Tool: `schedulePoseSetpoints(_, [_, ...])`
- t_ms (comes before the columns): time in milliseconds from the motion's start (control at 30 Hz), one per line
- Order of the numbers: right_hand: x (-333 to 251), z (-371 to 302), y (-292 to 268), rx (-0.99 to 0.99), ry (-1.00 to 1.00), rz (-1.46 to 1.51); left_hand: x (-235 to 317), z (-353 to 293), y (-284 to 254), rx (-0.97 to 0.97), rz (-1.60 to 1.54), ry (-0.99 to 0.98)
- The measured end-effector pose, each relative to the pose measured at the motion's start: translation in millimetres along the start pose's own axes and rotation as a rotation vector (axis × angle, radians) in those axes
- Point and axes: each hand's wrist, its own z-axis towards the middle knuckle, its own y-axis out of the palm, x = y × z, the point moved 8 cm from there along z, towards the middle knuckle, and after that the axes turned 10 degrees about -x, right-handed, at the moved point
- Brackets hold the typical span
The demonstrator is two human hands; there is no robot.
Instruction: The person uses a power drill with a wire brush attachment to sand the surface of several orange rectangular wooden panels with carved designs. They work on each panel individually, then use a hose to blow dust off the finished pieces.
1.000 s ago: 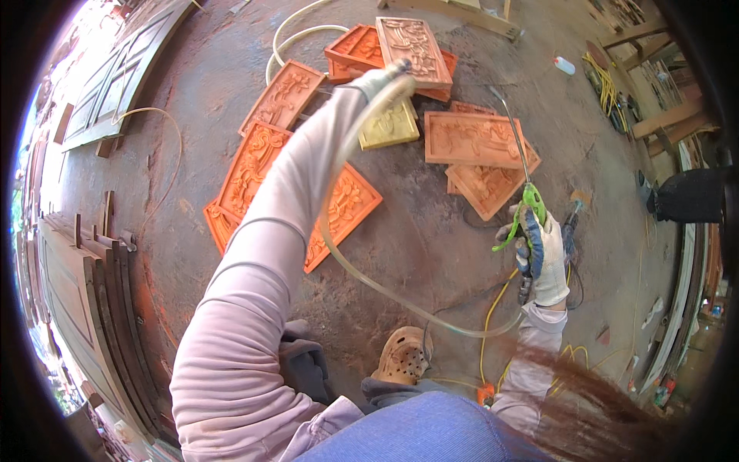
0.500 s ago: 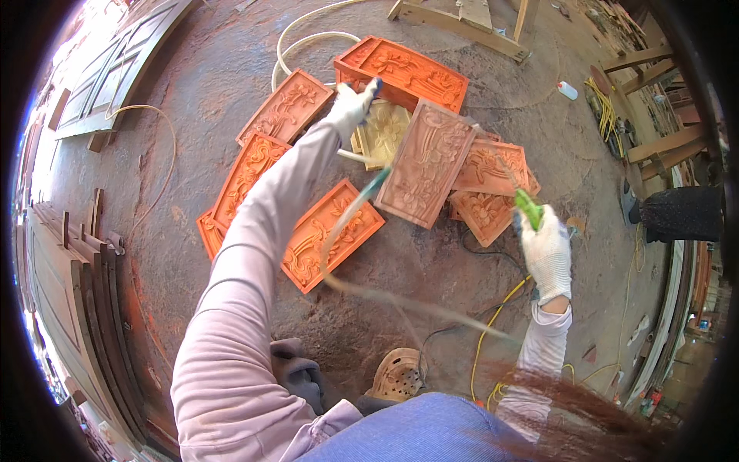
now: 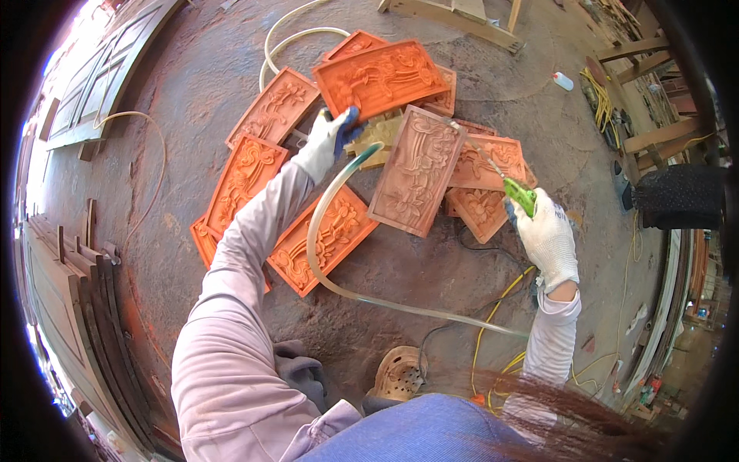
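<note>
My left hand [image 3: 327, 142], in a white glove with blue fingers, grips the lower edge of an orange carved wood panel [image 3: 381, 77], which is tilted above other panels. My right hand [image 3: 546, 242], also gloved, is closed round a green blow gun [image 3: 520, 196] whose long thin nozzle points up and left. Beneath that nozzle's tip lies a brownish carved panel [image 3: 416, 171]. A pale yellow carved piece [image 3: 377, 135] shows partly under the lifted panel. Left of my left hand rests a reddish panel [image 3: 271, 108]; other orange panels [image 3: 327, 239] lie near my left forearm.
A clear hose [image 3: 315, 262] with a green end curves across the middle. Yellow cord [image 3: 493, 316] and dark cable trail on the floor by my shoe [image 3: 399, 373]. Dark boards [image 3: 85, 292] stand at left, a wooden frame [image 3: 462, 19] at the back. Another person's leg [image 3: 677, 196] shows at right.
The orange panel has been tipped up and turned toward me, with my left hand now at its lower edge. Under it another panel shows. My right hand and the blow gun have shifted slightly.
</note>
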Motion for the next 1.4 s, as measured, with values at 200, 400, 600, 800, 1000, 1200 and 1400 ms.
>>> schedulePoseSetpoints(200, [-25,-7,-21,0.105,-0.134,0.062,3,-65,-63,0.046,0.273,0.127])
schedulePoseSetpoints(400, [-10,-2,-77,0.138,-0.086,0.002,57,-74,-97,-0.036,0.654,0.505])
schedulePoseSetpoints(600, [-73,92,-38,-0.046,-0.101,-0.033,67,-89,-65,-0.158,1.425,0.642])
schedulePoseSetpoints(800, [-82,117,-30,-0.144,-0.047,0.092,68,-89,-49,-0.283,1.714,0.527])
schedulePoseSetpoints(1000, [26,47,-6,-0.461,0.160,0.456,83,-96,-23,-0.162,2.161,0.250])
schedulePoseSetpoints(1200, [70,-32,45,-0.311,0.221,1.289,61,-131,8,-0.490,1.759,0.306])
schedulePoseSetpoints(1400, [57,-68,141,-0.341,0.395,1.651,17,-108,8,-0.487,2.023,0.112])
